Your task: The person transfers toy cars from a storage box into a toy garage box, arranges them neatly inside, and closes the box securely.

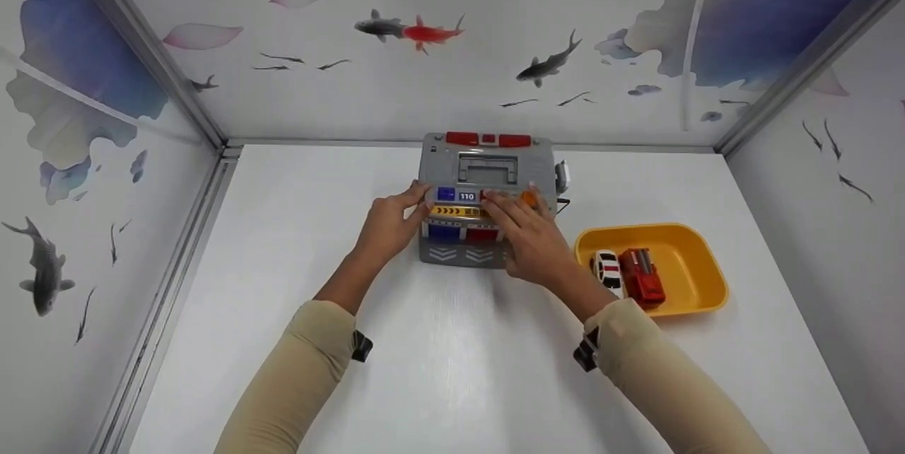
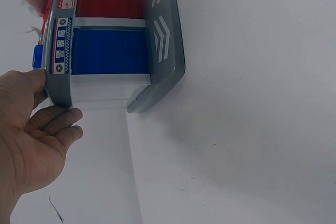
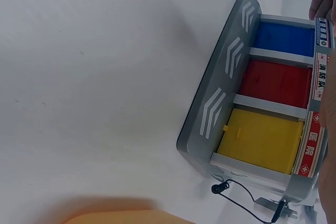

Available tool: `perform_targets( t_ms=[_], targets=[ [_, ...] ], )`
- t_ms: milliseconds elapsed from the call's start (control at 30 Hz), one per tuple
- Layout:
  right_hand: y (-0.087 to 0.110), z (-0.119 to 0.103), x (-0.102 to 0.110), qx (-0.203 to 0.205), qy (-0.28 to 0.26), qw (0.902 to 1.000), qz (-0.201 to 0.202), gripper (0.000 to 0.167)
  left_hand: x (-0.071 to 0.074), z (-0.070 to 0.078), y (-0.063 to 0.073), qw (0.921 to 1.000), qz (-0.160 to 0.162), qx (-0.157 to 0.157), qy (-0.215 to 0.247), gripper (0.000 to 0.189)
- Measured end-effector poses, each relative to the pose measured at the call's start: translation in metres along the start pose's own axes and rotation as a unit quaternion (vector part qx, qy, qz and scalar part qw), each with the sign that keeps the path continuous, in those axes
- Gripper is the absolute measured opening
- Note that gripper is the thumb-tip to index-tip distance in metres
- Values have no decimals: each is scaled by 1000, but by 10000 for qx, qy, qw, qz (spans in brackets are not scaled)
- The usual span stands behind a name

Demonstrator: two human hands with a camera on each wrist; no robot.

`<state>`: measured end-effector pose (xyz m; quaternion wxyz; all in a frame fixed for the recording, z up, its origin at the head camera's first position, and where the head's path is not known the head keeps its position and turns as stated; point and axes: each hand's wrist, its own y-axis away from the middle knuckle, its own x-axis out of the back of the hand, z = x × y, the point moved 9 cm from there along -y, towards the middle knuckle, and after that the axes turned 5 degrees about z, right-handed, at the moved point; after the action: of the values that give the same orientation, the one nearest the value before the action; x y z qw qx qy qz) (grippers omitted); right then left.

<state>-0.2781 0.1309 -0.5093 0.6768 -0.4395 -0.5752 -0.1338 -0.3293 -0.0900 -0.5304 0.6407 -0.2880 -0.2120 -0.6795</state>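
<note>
A grey toy garage [image 1: 438, 165] stands near the back wall, with red blocks along its far top edge and coloured buttons along its near top edge. My left hand [image 1: 389, 224] holds its left front corner, thumb above the roof edge and fingertips curled beneath, as the left wrist view shows. Across the roof's front edge, right of centre, lies my right hand [image 1: 527, 231], its fingers extended and a fingertip at a red button. Below the roof are a blue door [image 3: 283, 39], a red door [image 3: 275, 83] and a yellow door [image 3: 262, 140], all closed.
To the right sits a yellow basin [image 1: 710, 277] with a white toy car [image 1: 606, 269] and a red toy fire truck [image 1: 642, 278] inside. A black cord [image 3: 241, 202] hangs at the garage's right side. Patterned walls enclose the white table [image 1: 438, 369].
</note>
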Motion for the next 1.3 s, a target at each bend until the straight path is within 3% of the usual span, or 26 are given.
perform_targets(
  t_ms=[900,1300],
  targets=[
    [3,1,-4,-65,208,9987,-456,94,1,3,2,10000,4,-54,-9,50],
    [17,3,8,376,308,9986,195,76,1,2,1,9999,64,-50,-68,49]
  ],
)
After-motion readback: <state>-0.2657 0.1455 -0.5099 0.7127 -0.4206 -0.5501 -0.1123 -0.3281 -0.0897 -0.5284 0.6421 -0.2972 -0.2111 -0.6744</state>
